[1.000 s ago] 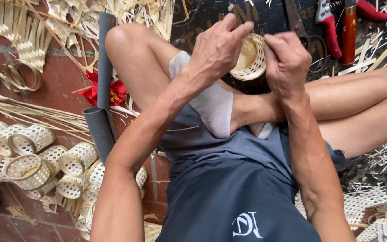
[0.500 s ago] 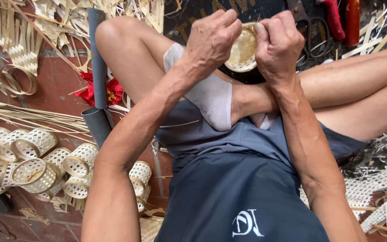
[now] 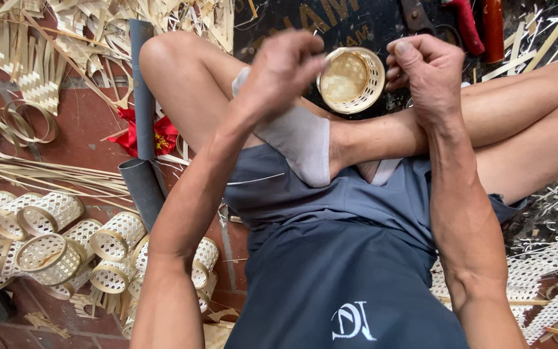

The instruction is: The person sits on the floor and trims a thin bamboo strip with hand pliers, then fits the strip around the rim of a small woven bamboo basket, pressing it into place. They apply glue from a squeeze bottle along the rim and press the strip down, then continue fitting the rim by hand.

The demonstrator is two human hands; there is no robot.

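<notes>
I sit cross-legged on the floor and hold a small round woven bamboo basket (image 3: 350, 79) above my ankles. Its open side faces up, so the woven bottom shows. My left hand (image 3: 284, 70) pinches the left rim with closed fingers. The right rim is gripped by the fingertips of my right hand (image 3: 424, 71). A grey sock (image 3: 298, 139) covers the foot just below the left hand.
A heap of finished small woven baskets (image 3: 53, 245) lies at the lower left. A grey tube (image 3: 142, 97) stands beside my knee, with a red ornament (image 3: 156, 137) and loose bamboo strips (image 3: 46, 171) nearby. Red-handled tools (image 3: 467, 26) lie top right, and woven mesh pieces (image 3: 544, 258) lower right.
My hands have drawn slightly apart and the basket has tilted, so its inside now faces the camera instead of being covered by my fingers.
</notes>
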